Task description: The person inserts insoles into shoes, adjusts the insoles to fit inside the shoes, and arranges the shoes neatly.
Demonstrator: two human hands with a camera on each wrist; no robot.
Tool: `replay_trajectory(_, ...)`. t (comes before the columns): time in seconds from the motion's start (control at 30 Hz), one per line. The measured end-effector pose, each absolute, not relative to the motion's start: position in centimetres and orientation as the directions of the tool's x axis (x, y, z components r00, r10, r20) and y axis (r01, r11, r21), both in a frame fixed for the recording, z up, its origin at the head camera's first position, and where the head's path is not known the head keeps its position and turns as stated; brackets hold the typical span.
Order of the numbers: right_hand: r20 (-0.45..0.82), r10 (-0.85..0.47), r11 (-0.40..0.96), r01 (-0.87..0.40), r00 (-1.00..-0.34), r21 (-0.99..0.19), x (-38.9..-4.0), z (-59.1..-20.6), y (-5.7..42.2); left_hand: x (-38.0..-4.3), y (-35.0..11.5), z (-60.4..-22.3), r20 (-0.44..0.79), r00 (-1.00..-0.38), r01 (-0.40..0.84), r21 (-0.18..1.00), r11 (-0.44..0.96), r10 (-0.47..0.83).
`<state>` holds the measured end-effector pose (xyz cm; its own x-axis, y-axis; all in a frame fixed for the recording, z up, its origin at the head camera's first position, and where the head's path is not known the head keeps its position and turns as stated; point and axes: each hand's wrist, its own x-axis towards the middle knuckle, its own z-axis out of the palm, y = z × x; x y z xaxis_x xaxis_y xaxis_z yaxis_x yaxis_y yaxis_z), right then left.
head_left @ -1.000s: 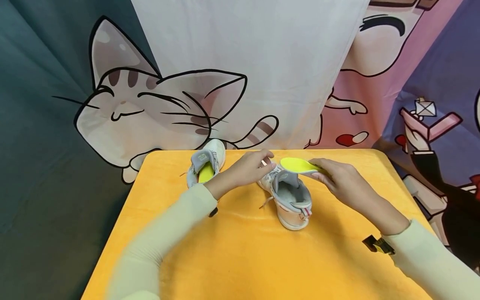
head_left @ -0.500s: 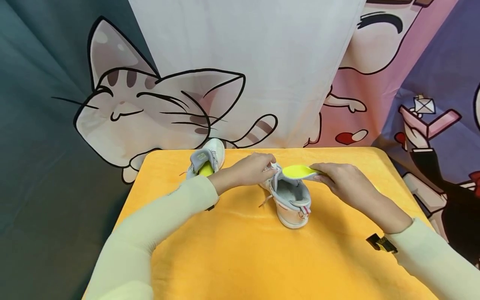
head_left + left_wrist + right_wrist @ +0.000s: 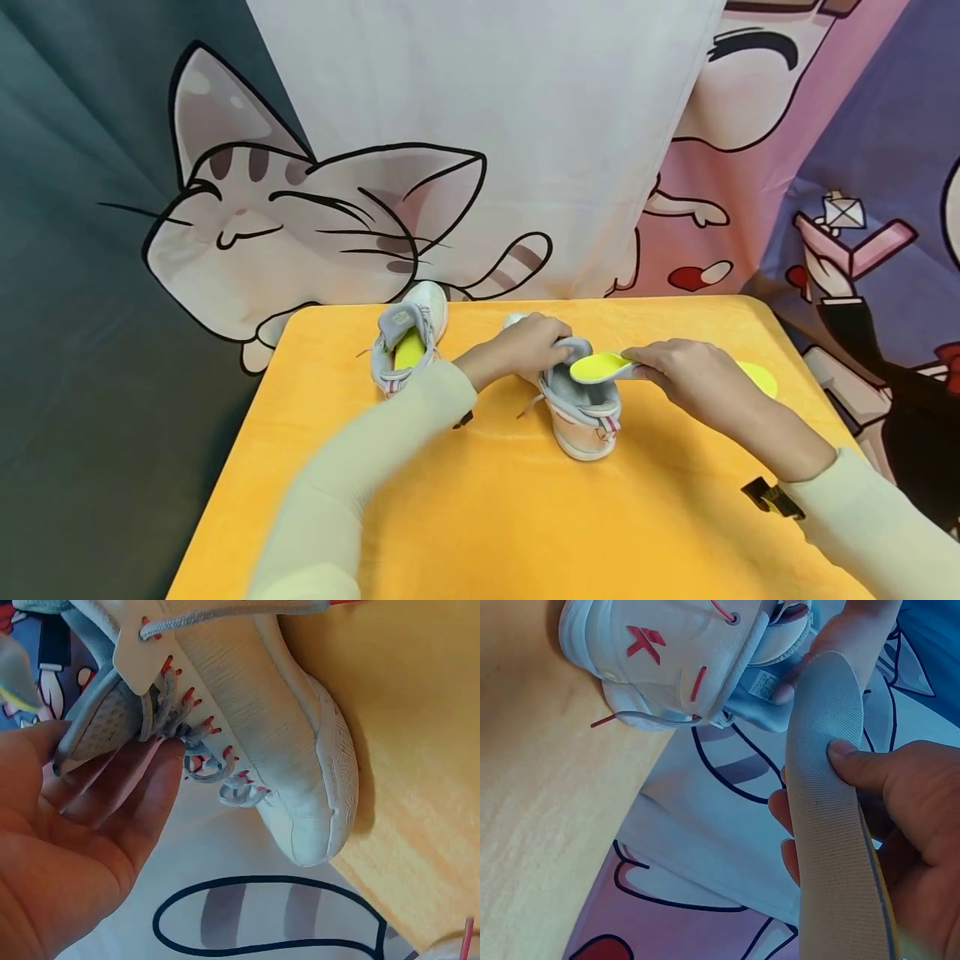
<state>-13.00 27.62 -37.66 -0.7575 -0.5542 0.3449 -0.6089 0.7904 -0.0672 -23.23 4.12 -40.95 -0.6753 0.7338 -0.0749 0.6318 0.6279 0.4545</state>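
Note:
A white sneaker (image 3: 587,433) with red details stands on the table, its heel facing me. My left hand (image 3: 527,343) pinches its grey tongue (image 3: 109,724), thumb on one side and fingers behind. My right hand (image 3: 686,367) grips an insole (image 3: 596,367), yellow on top and grey mesh (image 3: 825,810) underneath. The insole's rounded end overlaps the sneaker's opening in the head view. More yellow (image 3: 759,379) shows beyond the right wrist. To the left, a matching sneaker (image 3: 427,304) has a yellow insole (image 3: 409,348) inside it.
Yellow cloth covers the table (image 3: 480,517). Behind its far edge hangs a printed backdrop (image 3: 480,100) with a cartoon cat. A loose lace (image 3: 530,407) sticks out from the near sneaker's left side.
My left hand has moved right and down from the laces to the sneaker's tongue. My right hand has lowered the insole toward the opening, showing yellow behind the wrist.

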Motion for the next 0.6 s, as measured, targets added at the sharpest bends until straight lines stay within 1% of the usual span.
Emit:
replay_trajectory(0.23, 0.304, -0.572, 0.787, -0.614, -0.762, -0.058, -12.8, -37.7, 27.5, -22.7, 4.2, -41.3, 0.064, -0.713, 0.634, 0.485, 0.603, 0.698)
replay_trajectory(0.3, 0.286, -0.569, 0.796, -0.604, -0.771, -0.042, -12.9, -37.6, 27.4, -22.2, 4.3, -41.2, 0.102, -0.733, 0.628, 0.482, 0.611, 0.673)
replay_trajectory(0.4, 0.249, -0.563, 0.81, -0.586, -0.788, -0.019, -13.1, -37.2, 27.3, -21.4, 4.4, -41.0, 0.148, -0.782, 0.589, 0.492, 0.641, 0.605)
replay_trajectory(0.5, 0.219, -0.572, 0.814, -0.581, -0.79, 0.032, -13.3, -36.8, 27.3, -20.6, 4.5, -40.8, 0.183, -0.823, 0.548, 0.51, 0.664, 0.538)
replay_trajectory(0.6, 0.204, -0.603, 0.797, -0.594, -0.772, 0.107, -13.6, -36.5, 27.1, -19.9, 4.4, -40.7, 0.2, -0.845, 0.518, 0.535, 0.668, 0.496)
